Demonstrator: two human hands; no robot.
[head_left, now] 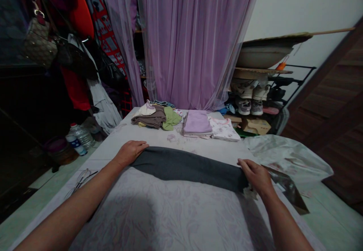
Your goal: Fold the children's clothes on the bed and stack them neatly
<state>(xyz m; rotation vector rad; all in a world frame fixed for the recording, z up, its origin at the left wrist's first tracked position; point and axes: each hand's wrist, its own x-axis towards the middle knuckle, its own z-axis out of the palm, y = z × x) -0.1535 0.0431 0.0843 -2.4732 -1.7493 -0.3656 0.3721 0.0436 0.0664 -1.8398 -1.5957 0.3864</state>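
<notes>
A long strip of dark grey cloth, perhaps a folded pair of trousers [190, 166], stretches across the patterned bed sheet [176, 213]. My left hand [132, 152] grips its left end, fingers closed over the edge. At the right end, my right hand [256, 173] pinches the cloth, and a bit of pale fabric hangs below it. Beyond the cloth lies a loose heap of clothes with a brown garment [151, 117] and a green garment [171, 118]. Beside it sit a folded purple garment [197, 122] and a folded white patterned shirt [224, 128].
Eyeglasses [83, 177] rest at the bed's left edge. Plastic bottles [82, 135] stand on the floor at left, below hanging bags [41, 42]. A purple curtain [187, 46] hangs behind. At right are a shoe rack [252, 92] and a white plastic sheet [289, 160].
</notes>
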